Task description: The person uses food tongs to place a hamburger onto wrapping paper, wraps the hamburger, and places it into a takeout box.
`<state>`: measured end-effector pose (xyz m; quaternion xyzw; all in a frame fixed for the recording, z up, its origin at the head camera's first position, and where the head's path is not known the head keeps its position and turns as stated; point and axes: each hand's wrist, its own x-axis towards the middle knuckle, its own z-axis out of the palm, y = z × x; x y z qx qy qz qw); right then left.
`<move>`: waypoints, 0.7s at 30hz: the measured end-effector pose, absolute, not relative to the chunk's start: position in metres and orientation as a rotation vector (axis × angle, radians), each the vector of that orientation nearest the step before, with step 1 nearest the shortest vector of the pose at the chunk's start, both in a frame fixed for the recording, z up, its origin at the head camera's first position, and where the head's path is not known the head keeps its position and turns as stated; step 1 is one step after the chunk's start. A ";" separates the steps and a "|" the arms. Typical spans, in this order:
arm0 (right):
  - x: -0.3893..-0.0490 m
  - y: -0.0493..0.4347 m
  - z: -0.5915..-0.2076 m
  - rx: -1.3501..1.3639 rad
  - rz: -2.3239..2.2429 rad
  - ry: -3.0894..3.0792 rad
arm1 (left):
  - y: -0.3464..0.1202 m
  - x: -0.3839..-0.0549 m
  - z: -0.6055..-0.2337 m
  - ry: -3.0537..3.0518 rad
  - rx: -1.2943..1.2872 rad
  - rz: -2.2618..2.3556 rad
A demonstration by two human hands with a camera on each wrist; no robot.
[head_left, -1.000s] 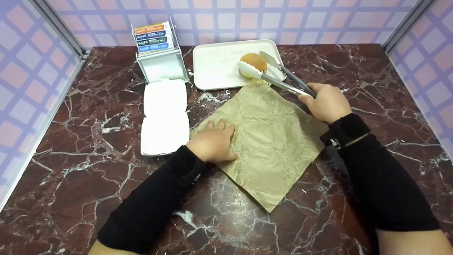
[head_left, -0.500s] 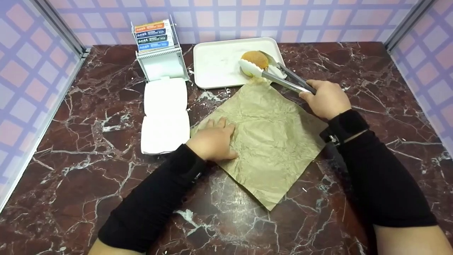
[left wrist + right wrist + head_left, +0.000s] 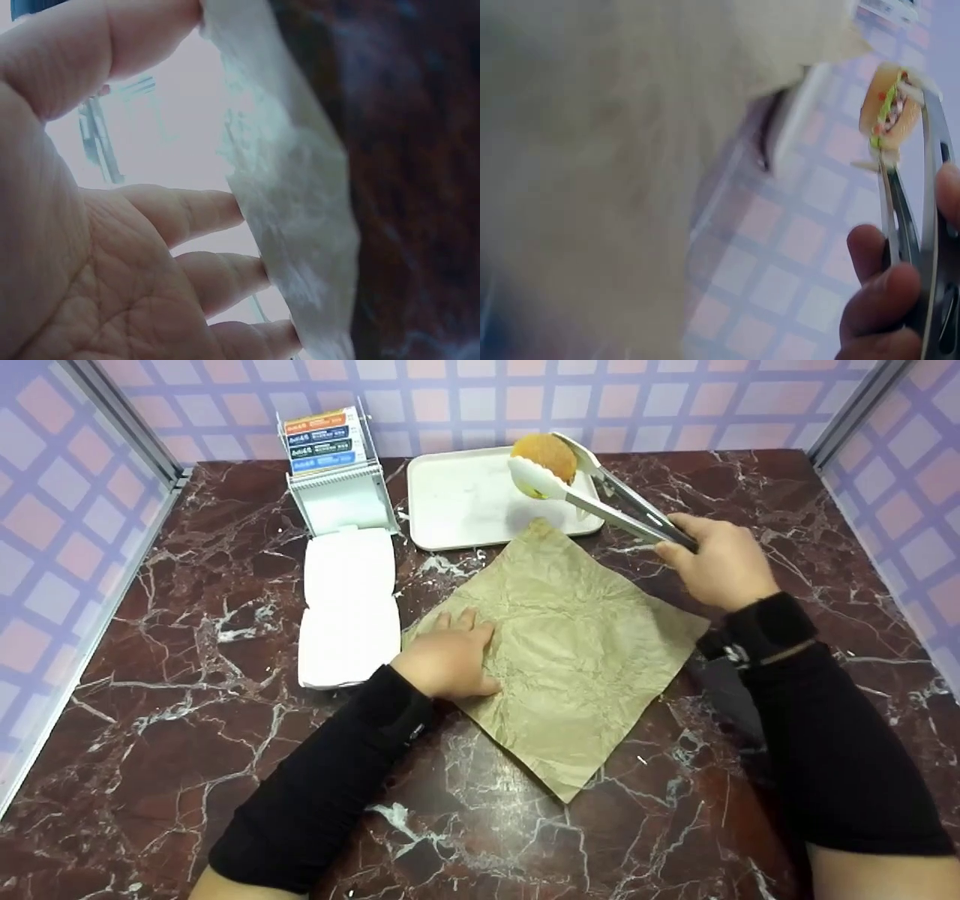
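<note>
Fingers spread, my left hand (image 3: 450, 660) rests on the left corner of a creased brown paper sheet (image 3: 581, 652); the left wrist view shows its fingertips (image 3: 217, 210) at the paper. My right hand (image 3: 724, 562) grips metal tongs (image 3: 622, 516) with white scalloped tips. A hamburger (image 3: 547, 456) is pinched between those tips, raised over the right part of a white tray (image 3: 450, 502). Lettuce and other filling show between the bun halves of the hamburger (image 3: 891, 109) in the right wrist view.
An unfolded white clamshell box (image 3: 351, 637) lies left of the paper. Behind it stands a wire rack (image 3: 345, 499) with several coloured printed strips (image 3: 322, 439). Patterned panels (image 3: 480, 409) enclose the marbled tabletop (image 3: 150, 780) at the back and sides.
The tongs have lifted the hamburger off the tray, and my right hand has shifted right and slightly away. My left hand stays on the paper.
</note>
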<state>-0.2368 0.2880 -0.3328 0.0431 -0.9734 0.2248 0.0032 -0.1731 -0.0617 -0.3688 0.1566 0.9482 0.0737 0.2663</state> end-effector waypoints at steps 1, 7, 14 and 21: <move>-0.233 0.292 -0.330 0.153 0.694 -3.059 | -0.062 -0.174 -0.369 2.560 0.420 0.197; -0.201 0.315 -0.318 0.316 0.623 -3.047 | -0.062 -0.179 -0.369 2.561 0.413 0.190; -0.171 0.335 -0.317 0.441 0.608 -3.078 | -0.065 -0.186 -0.367 2.573 0.412 0.206; -0.165 0.346 -0.319 0.481 0.552 -3.172 | -0.066 -0.191 -0.369 2.575 0.395 0.237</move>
